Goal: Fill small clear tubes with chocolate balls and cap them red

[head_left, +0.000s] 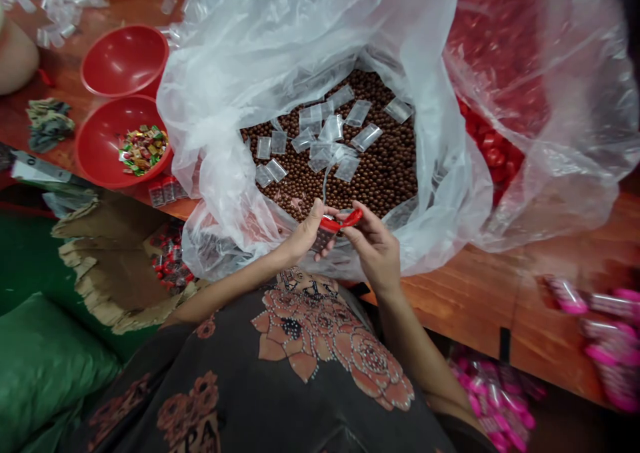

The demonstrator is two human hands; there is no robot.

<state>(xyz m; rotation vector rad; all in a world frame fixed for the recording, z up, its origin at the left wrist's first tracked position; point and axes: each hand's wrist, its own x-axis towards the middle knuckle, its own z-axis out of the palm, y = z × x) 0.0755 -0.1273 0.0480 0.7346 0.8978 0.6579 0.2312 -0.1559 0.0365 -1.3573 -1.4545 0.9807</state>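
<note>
My left hand [306, 234] is wrapped round a small clear container [325, 237] filled with brown balls. A red flip lid [352, 218] stands open on it, and the fingers of my right hand [376, 249] pinch that lid. Both hands are over the near edge of a large clear plastic bag [430, 206]. Inside the bag lie brown chocolate-like balls [395, 166], with several empty clear containers [333, 127] scattered on top of them.
Two red bowls [125, 59] stand at the left, the nearer holding wrapped sweets [144, 149]. Below them is a cardboard box [113, 266]. A bag of red lids [493, 149] is on the right, with pink-capped tubes [613, 333] at the far right.
</note>
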